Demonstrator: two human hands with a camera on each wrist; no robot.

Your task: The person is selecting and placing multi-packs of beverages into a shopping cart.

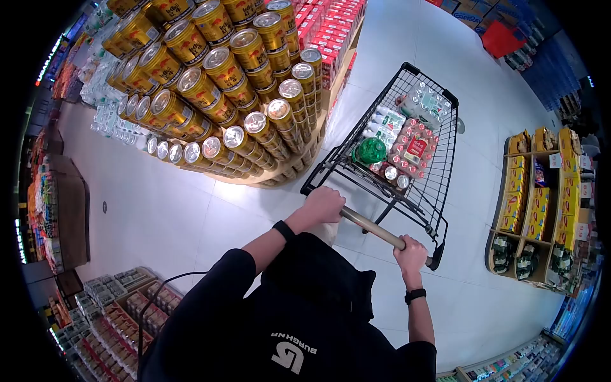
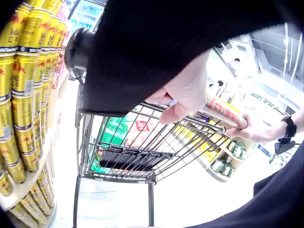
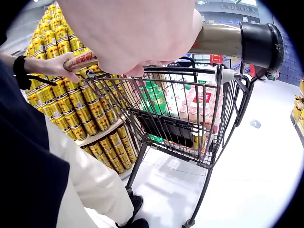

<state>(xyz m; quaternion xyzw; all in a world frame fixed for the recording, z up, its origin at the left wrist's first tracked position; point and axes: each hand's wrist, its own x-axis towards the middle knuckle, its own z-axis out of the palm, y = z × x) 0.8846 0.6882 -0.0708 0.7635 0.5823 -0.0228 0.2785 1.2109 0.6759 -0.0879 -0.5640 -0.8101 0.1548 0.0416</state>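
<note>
Both hands grip the handle bar [image 1: 372, 228] of a black wire shopping cart [image 1: 453, 137]. My left hand [image 1: 324, 205] is curled round the bar's left end, and my right hand [image 1: 411, 253] holds it near the right end. In the right wrist view the right hand [image 3: 137, 33] fills the top, fingers over the bar. The left wrist view shows the left hand [image 2: 185, 90] partly behind a dark sleeve. Inside the cart lie a green bottle [image 1: 372, 150], a red-labelled bottle pack [image 1: 417, 148], a clear bottle pack [image 1: 425, 105] and some cans [image 1: 391, 172].
A tall stack of gold cans [image 1: 207, 92] on a rounded base stands close at the cart's left. Red boxes [image 1: 328, 38] are behind it. To the right is a wooden shelf [image 1: 527, 239] with yellow packages. Boxed goods [image 1: 121, 312] stand at lower left. Pale floor surrounds the cart.
</note>
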